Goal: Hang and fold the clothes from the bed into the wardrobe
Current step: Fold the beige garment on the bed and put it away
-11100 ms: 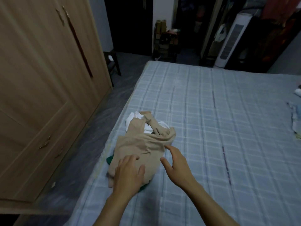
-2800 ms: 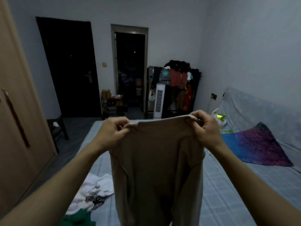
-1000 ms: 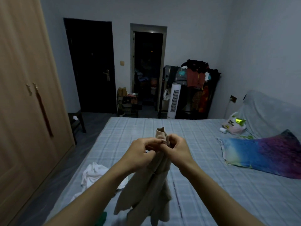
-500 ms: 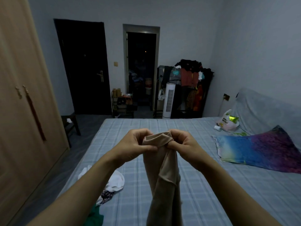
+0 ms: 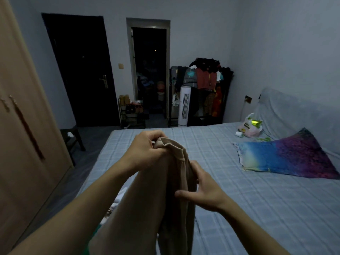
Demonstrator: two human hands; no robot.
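Wooden wardrobe fills my left edge, doors closed, with a dark stool on the floor just past it. White clothes and a green scrap lie on the bed near its left side, partly hidden behind the forearm. I note the left hand raised over the bed, fingers curled tight and pinching the top band of the beige garment. The garment hangs doubled from that grip, clear of the bed, down past the bottom edge. Lower and to the right, the right hand clasps the hanging cloth, thumb across the front, fingers behind. Further right, a blue-purple pillow lies on the bed, with a plastic bag beyond it by the wall.
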